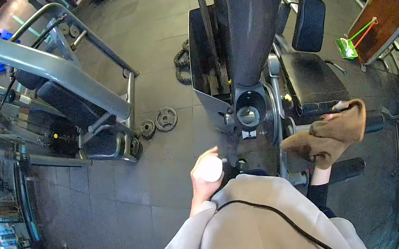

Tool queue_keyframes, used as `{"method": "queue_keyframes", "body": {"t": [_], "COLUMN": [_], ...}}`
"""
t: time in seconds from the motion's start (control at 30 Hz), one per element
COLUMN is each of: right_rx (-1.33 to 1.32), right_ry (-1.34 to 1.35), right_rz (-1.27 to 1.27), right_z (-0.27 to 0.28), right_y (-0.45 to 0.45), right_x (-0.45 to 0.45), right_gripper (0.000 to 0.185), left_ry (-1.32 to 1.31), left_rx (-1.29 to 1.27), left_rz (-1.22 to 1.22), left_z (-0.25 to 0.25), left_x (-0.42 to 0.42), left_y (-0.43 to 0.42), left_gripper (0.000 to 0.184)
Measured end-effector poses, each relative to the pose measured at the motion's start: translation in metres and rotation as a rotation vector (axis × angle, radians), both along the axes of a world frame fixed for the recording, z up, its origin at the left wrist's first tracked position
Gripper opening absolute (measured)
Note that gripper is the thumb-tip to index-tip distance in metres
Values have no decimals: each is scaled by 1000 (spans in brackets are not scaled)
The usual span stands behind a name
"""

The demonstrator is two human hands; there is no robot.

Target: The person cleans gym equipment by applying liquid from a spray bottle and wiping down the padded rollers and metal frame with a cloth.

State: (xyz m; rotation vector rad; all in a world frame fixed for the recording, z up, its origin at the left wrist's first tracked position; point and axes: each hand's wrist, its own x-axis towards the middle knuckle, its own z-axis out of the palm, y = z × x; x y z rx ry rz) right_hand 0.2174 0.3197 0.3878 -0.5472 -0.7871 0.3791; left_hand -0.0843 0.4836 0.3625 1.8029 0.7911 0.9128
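Note:
My left hand [200, 182] is wrapped round a white, round-topped object [210, 168], seen from above, so its exact kind is unclear. It is held in front of my body, left of the machine's base. My right hand [331, 116] holds a brown cloth [334, 133], which drapes over most of the hand; only some fingers and the wrist show. The cloth is at the near end of the machine's black padded seat [313, 78]. Beyond the seat stands a black backrest [310, 23].
The machine's dark column [252, 22] rises ahead, with a round holder [249, 102] low on it. Another grey-framed machine [48, 57] stands left. Weight plates [166, 119] and a thick black rope [182, 63] lie on the floor. A green dustpan [347, 48] is at right.

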Motion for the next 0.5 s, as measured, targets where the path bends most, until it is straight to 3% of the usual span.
{"method": "queue_keyframes", "body": {"t": [0.23, 0.5], "right_rx": [-491, -1100], "right_ry": [-10, -38], "right_rz": [-281, -611], "right_z": [-29, -79], "right_y": [-1, -45], "right_x": [-31, -34], "right_gripper": [48, 54], "left_ry": [-24, 66], "left_rx": [-58, -18], "left_rz": [-133, -55], "left_z": [23, 26], "left_x": [49, 103], "left_y": [21, 40], "left_gripper": [44, 38]}}
